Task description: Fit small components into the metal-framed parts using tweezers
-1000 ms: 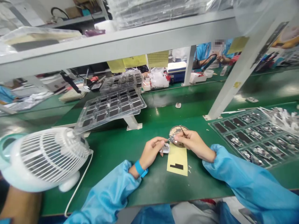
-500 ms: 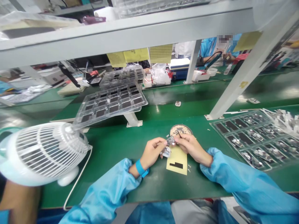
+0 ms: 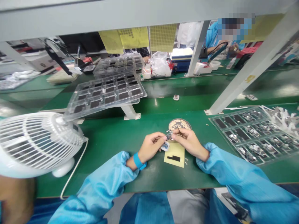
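Observation:
My left hand (image 3: 151, 145), with a blue band at the wrist, pinches a small grey electronic part (image 3: 169, 135) between thumb and fingers. A white-edged piece (image 3: 165, 146) hangs just under it by the same fingertips; whether the two are joined I cannot tell. My right hand (image 3: 189, 141) is closed around thin dark tweezers (image 3: 180, 133), its thumb and finger at the part's right edge. Below the hands lies a yellow sheet (image 3: 174, 152) bearing black strips (image 3: 173, 158). Right behind them sits a round dish (image 3: 179, 123) of tiny dark pieces.
A white fan (image 3: 39, 144) stands at left. Clear trays (image 3: 105, 93) with dark panels rest on a raised support. At right lies a tray of small parts (image 3: 252, 133) with white strips (image 3: 280, 118) on it. A slanted post (image 3: 247, 62) rises behind. Across the bench a co-worker sits.
The view has tipped down and shifted slightly, so the scene sits higher in it. Both hands stay together at the small part, which appears turned a little.

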`<state>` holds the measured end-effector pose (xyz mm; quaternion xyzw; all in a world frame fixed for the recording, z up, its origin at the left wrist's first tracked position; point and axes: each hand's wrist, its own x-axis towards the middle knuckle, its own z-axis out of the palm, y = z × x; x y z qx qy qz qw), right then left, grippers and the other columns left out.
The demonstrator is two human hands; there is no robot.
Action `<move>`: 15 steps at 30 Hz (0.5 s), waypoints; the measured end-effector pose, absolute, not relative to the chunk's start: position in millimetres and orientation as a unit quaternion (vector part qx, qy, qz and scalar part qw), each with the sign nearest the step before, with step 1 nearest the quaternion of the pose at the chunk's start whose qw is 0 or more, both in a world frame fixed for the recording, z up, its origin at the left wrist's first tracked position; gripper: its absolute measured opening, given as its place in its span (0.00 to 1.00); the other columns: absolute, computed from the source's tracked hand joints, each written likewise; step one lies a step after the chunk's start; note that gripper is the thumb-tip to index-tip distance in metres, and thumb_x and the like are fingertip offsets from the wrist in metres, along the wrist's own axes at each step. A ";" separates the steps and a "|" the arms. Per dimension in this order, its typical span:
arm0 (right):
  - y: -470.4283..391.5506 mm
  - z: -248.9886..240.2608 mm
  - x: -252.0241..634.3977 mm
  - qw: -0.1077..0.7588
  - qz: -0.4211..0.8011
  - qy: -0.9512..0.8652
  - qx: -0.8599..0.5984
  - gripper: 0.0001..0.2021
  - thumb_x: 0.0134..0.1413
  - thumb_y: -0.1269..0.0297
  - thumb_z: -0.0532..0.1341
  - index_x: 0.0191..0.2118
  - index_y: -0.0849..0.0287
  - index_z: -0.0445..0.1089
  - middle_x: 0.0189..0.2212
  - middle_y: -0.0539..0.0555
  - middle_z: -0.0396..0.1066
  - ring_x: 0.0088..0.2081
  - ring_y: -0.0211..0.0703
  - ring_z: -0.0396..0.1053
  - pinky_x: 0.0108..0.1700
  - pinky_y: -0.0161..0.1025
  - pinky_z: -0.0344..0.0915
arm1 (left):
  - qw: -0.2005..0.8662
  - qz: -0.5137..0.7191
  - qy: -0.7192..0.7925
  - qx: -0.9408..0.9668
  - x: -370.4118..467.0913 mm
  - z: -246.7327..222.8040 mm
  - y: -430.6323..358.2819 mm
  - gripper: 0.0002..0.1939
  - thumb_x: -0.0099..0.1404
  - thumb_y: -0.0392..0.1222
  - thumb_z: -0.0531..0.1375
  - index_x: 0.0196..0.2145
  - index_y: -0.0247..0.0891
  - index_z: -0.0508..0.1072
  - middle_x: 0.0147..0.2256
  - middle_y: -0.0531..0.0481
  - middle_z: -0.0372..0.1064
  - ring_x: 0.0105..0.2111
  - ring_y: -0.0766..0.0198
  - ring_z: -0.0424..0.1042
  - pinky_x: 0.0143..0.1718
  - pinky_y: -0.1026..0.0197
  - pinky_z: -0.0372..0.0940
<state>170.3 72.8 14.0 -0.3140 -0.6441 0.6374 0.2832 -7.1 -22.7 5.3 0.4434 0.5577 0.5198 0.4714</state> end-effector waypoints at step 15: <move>75.8 20.7 156.8 0.319 0.670 -0.569 -0.355 0.17 0.50 0.49 0.70 0.33 0.59 0.72 0.21 0.48 0.68 0.19 0.32 0.57 0.21 0.33 0.54 | 0.493 0.539 0.548 0.408 0.0 1.6 -20.7 0.23 0.63 0.57 0.64 0.41 0.31 0.79 0.26 0.47 0.74 0.22 0.68 0.69 0.20 0.68 0.65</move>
